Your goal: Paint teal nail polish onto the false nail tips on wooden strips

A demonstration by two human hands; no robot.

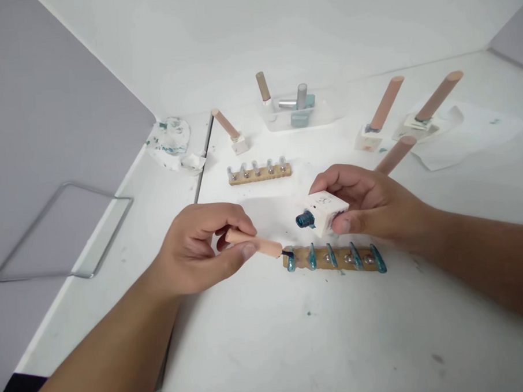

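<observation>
Between the thumb and fingers of my left hand [211,244] is a nail polish brush [257,244] with a long peach cap handle. Its dark bristles touch or nearly touch the leftmost of several teal-painted false nails [312,257], which stand in a row on a wooden strip [340,262]. My right hand [370,203] grips a white square nail polish bottle [327,207], tilted so its open, teal-smeared neck points left. The bottle is held just above and behind the strip.
A second wooden strip [260,174] holds several clear false nails. Peach-capped bottles [238,142] stand at the back left and right [369,138]. A clear plastic tray [279,123] contains more bottles. Stained tissue [170,139], a paper sheet [458,141] and a metal bar frame [33,229] are around.
</observation>
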